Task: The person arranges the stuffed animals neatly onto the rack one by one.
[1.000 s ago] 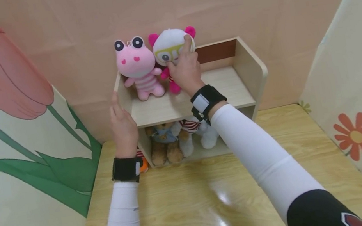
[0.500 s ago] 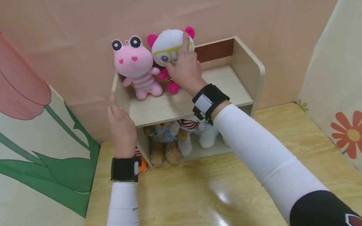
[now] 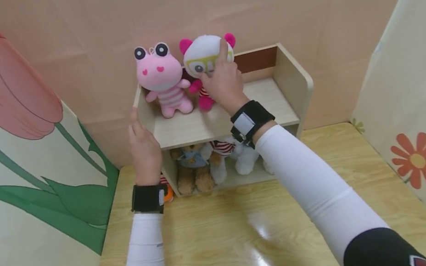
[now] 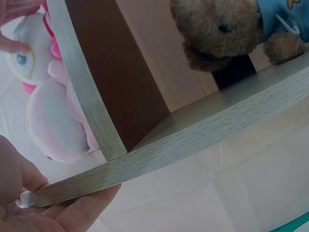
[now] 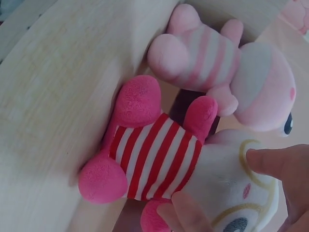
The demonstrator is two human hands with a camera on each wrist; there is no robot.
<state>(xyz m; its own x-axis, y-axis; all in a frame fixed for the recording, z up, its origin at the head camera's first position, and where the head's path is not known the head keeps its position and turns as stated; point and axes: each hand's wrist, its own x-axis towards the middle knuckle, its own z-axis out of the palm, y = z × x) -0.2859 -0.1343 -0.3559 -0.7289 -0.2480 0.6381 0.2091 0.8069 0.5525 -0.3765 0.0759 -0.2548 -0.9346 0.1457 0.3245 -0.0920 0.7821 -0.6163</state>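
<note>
My right hand holds the head of a plush panda with pink ears and yellow glasses. In the right wrist view, its thumb lies on the face and the fingers by the pink arm. The panda's red-and-white striped body sits upright on the upper shelf board. Beside it, on the left, sits a pink plush frog with a striped belly. A small gap parts their heads. My left hand grips the shelf's left side panel, thumb inside and fingers outside.
The small shelf stands on a wooden table against the back wall. A brown bear and white plush toys sit in its lower compartment. Something orange shows by its left side.
The panda has shifted slightly right along the shelf with my right hand, widening the gap to the frog. My left hand stays on the side panel.
</note>
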